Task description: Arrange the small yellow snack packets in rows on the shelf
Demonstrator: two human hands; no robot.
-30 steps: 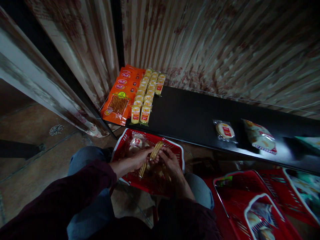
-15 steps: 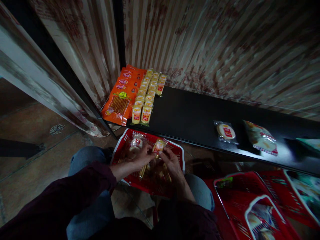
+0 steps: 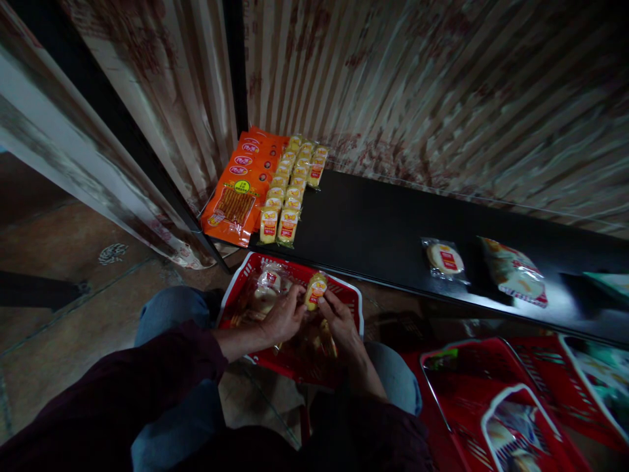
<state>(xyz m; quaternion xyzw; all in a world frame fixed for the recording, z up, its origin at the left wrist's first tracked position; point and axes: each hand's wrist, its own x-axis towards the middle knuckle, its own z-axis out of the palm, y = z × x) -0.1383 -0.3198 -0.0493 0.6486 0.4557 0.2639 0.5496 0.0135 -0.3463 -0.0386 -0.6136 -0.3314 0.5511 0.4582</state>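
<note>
"So, where is the pack (image 3: 316, 291) on your feed?"

"Just above the basket (image 3: 361, 314), label turned up toward me. I see the right hand (image 3: 340, 321) pinching its lower right side, thumb over the front. The left hand (image 3: 285, 319) has its fingertips at the opposite edge; whether they grip or only steady it, I can't tell from here."

"What would worry you first?"

"A slip, I'd say. It looks slick, and if the left adds little, everything hangs on one pinch. It would probably drop in among the cakes (image 3: 268, 298) below, where the dimness would make it hard for me to pick out. Too firm a squeeze is the other risk: whatever is inside might crumble."

"And the basket?"

"It sits between the knees (image 3: 170, 311), and I can't see what bears it. One knee shifting could tip it."

"Further out?"

"The front edge of the shelf (image 3: 363, 216) lies just beyond the rim, so knuckles raised carelessly could catch it. Up there, yellow packs (image 3: 280, 190) lie overlapped in close rows beside the orange bags (image 3: 233, 196); a brush against the nearest ones could skew a row. The lone cake (image 3: 445, 259) and the white bag (image 3: 515, 275) lie well apart from those, so I'd judge them safer."
</note>
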